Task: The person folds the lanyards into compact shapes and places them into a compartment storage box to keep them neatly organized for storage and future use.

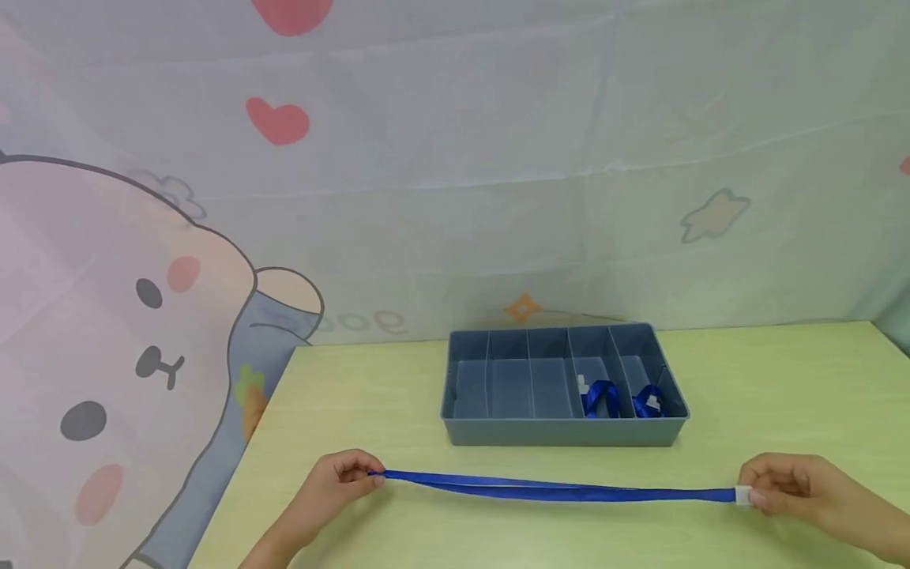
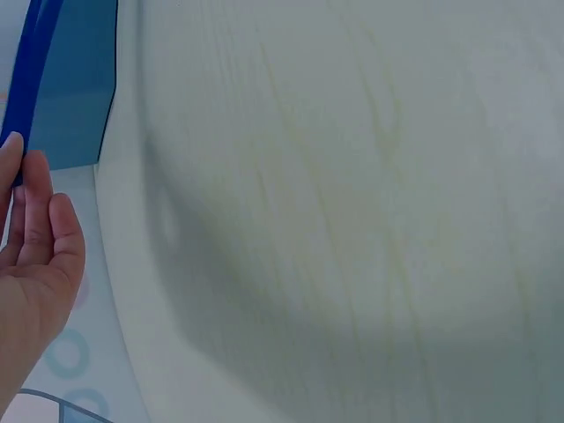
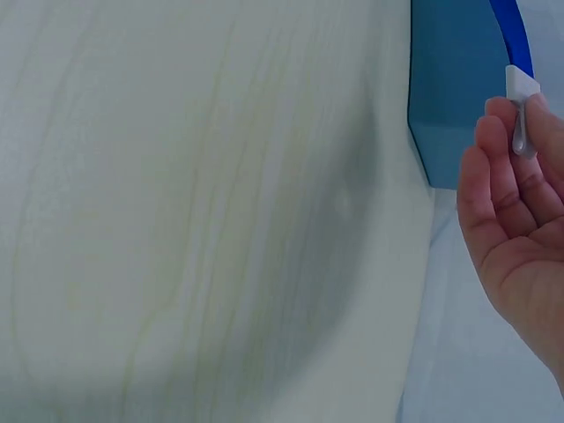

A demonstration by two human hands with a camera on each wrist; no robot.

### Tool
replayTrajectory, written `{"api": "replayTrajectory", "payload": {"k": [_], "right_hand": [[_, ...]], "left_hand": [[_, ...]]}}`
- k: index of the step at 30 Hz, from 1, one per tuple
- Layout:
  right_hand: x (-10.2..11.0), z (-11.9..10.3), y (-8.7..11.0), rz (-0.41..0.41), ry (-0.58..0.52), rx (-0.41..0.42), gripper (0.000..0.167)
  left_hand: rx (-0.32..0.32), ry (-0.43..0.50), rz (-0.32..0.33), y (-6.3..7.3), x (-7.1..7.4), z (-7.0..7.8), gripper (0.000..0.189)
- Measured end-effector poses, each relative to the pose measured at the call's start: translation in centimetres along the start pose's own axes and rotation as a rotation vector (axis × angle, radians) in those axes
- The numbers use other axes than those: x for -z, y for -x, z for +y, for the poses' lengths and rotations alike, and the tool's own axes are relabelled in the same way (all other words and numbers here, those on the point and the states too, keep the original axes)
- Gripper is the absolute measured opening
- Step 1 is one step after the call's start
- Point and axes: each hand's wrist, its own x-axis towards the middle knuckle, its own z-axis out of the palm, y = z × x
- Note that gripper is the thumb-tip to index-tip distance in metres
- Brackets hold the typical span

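Note:
A blue lanyard (image 1: 540, 490) is stretched nearly level between the two hands, in front of the divided tray. My left hand (image 1: 341, 478) pinches its looped end between thumb and fingers. At the other end, my right hand (image 1: 796, 494) pinches the white plastic clasp (image 1: 742, 495). In the right wrist view a small metal clip (image 3: 520, 132) hangs from the clasp, partly covered by the thumb. The left wrist view shows the strap (image 2: 31, 75) rising from the left fingertips.
Behind the lanyard stands a grey-blue tray (image 1: 562, 431) with several compartments. Its two right compartments hold a coiled blue lanyard (image 1: 604, 395) and another coiled blue lanyard (image 1: 647, 401). The light yellow-green table (image 1: 384, 395) meets a printed cloth (image 1: 455, 237) at the back.

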Motion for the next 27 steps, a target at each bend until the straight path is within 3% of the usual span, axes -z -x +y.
{"api": "replayTrajectory", "payload": {"k": [6,15,20,24,27], "right_hand": [[0.7,-0.8,0.1,0.085,0.06,-0.066,0.017],[1.0,-1.9,0.3,0.314,0.085,-0.234,0.018],[1.3,-2.3,0.5,0.334,0.101,-0.288,0.019],[1.4,-2.6,0.4,0.345,0.156,-0.28,0.022],[1.5,-2.7,0.4,0.362,0.175,-0.263,0.018]], "left_hand": [[-0.01,0.001,0.027,-0.3,0.0,0.2,0.027],[0.028,-0.005,0.108,-0.6,-0.4,1.2,0.027],[0.045,-0.003,0.14,-0.8,-0.4,1.7,0.026],[0.059,0.013,0.128,-0.9,-0.4,2.0,0.027],[0.069,0.031,0.177,-0.9,-0.7,2.5,0.025]]}}
